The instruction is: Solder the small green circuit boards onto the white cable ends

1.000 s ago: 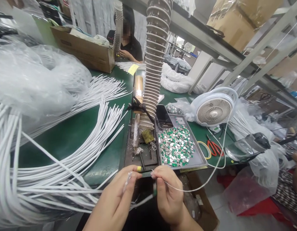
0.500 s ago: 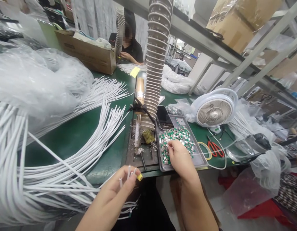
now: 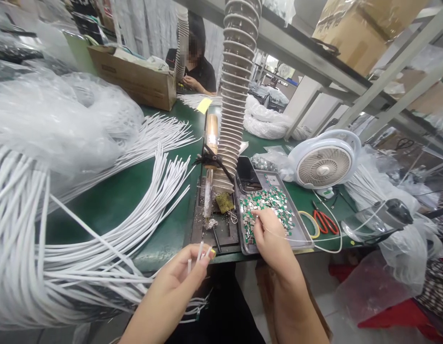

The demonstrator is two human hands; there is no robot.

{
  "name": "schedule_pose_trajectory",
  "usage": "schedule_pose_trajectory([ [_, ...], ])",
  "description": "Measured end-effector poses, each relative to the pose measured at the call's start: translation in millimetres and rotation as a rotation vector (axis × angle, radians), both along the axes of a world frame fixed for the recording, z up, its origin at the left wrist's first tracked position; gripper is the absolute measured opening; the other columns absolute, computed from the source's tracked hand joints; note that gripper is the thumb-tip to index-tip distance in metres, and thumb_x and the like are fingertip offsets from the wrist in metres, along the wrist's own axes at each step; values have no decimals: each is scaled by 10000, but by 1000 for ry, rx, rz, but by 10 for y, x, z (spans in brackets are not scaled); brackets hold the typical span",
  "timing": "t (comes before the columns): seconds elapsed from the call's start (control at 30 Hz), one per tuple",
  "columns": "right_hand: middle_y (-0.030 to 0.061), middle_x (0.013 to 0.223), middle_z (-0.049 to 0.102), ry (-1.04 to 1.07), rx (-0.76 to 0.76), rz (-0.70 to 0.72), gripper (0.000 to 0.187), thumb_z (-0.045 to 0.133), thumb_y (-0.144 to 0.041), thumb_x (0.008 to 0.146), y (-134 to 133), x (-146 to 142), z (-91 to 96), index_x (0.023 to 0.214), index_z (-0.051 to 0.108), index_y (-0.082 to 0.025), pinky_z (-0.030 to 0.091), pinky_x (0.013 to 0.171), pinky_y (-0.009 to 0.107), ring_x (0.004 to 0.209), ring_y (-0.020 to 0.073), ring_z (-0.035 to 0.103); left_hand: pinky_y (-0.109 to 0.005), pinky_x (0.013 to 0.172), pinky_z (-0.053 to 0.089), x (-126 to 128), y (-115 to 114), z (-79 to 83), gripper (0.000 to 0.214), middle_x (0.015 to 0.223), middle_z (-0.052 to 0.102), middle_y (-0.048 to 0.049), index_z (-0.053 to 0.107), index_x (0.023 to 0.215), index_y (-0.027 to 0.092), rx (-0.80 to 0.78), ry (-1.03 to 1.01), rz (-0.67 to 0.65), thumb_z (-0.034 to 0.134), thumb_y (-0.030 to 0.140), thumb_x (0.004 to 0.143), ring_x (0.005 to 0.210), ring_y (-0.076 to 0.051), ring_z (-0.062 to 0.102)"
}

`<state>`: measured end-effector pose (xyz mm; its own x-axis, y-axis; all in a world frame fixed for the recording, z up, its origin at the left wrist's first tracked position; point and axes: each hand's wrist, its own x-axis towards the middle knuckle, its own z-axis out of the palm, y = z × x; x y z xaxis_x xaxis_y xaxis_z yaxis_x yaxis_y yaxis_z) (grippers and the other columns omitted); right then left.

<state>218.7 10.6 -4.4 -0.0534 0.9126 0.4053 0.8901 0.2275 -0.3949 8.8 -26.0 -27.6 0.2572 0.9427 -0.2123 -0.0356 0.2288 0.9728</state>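
My left hand is closed around a few white cables, whose cut ends poke up between the fingers. A bit of yellow shows at its fingertips. On the right, my right hand reaches over a grey metal tray strewn with small green-and-silver connector boards. Its thumb and index finger are pinched together at the boards; what lies between them is too small to make out. A thin strand runs from this hand towards the right. A soldering iron stands clamped upright between the hands.
Bundles of white cables cover the left of the green table. A ribbed extraction hose hangs over the middle. A phone rests on the tray's corner. A fan, red-handled pliers and yellow tape roll stand right. Opposite sits a person.
My left hand has risen slightly, with the cables tipped more upright. My right hand stays over the tray, fingers still pinched. The whole view has shifted a little.
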Motion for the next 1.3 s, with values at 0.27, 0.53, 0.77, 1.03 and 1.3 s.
schedule_pose_trajectory([
  [0.27, 0, 759, 510, 263, -33, 152, 123, 436, -107, 873, -252, -230, 103, 827, 514, -190, 402, 626, 239, 687, 128, 491, -232, 545, 298, 49, -7, 25, 310, 803, 524, 32, 551, 851, 231, 7, -9, 116, 585, 533, 795, 665, -127, 432],
  [0.53, 0, 725, 525, 417, 84, 304, 120, 470, -109, 880, -440, -458, 49, 807, 534, -180, 419, 616, 221, 670, 111, 504, -258, 603, 350, 75, -10, 52, 301, 727, 534, 34, 555, 844, 227, 43, 85, 129, 542, 527, 819, 658, -149, 460],
  [0.77, 22, 731, 572, 508, 163, 294, 151, 472, -63, 845, -442, -620, -64, 884, 559, -180, 481, 627, 252, 691, 134, 552, -263, 657, 400, 82, 4, 93, 332, 593, 482, 45, 508, 621, 231, 76, 81, 125, 508, 469, 852, 631, -160, 486],
  [1.03, 47, 869, 550, 669, 101, 250, 195, 453, -72, 864, -418, -702, -234, 976, 548, -200, 541, 563, 244, 687, 125, 593, -235, 530, 349, 116, 13, 80, 223, 529, 439, 78, 576, 761, 225, 9, -13, 162, 540, 430, 842, 521, -128, 398],
  [1.3, 52, 834, 557, 675, 112, 206, 150, 456, -105, 867, -389, -745, -267, 927, 560, -194, 544, 615, 287, 748, 157, 601, -240, 575, 371, 99, -2, 48, 294, 619, 521, 52, 479, 610, 216, 17, -83, 221, 594, 386, 821, 538, -114, 405],
])
